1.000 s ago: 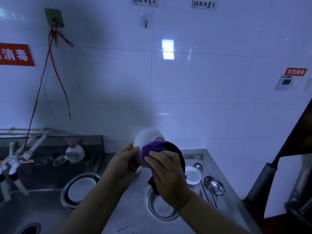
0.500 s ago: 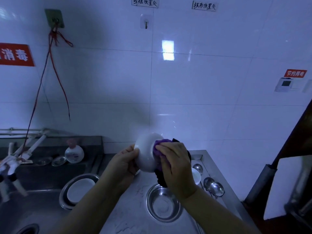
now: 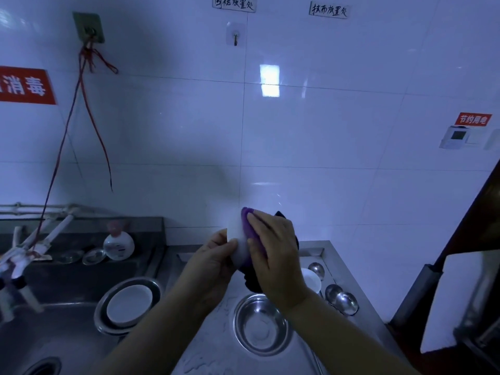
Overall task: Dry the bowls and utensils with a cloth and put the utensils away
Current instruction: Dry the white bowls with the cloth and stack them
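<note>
I hold a small white bowl [image 3: 238, 240] up over the steel counter, turned on edge with its opening to the right. My left hand [image 3: 213, 259] grips its left side. My right hand [image 3: 274, 251] presses a purple and dark cloth [image 3: 250, 226] into the bowl's inside; the cloth's dark end hangs below my palm. On the counter lie an empty steel bowl [image 3: 261, 323], a white bowl [image 3: 311, 280] behind my right wrist, and steel ladles [image 3: 342, 300] at the right.
A white dish in a steel basin [image 3: 130, 304] sits on the sink's edge at the left. A sink [image 3: 40, 342], taps [image 3: 29, 244], a soap bottle [image 3: 118, 243] and small lids stand further left. The tiled wall is close behind. A dark cabinet [image 3: 460, 266] is at the right.
The bowl has turned from facing me to edge-on, and my right hand with the cloth has slid from the bowl's front around to its right side, slightly higher.
</note>
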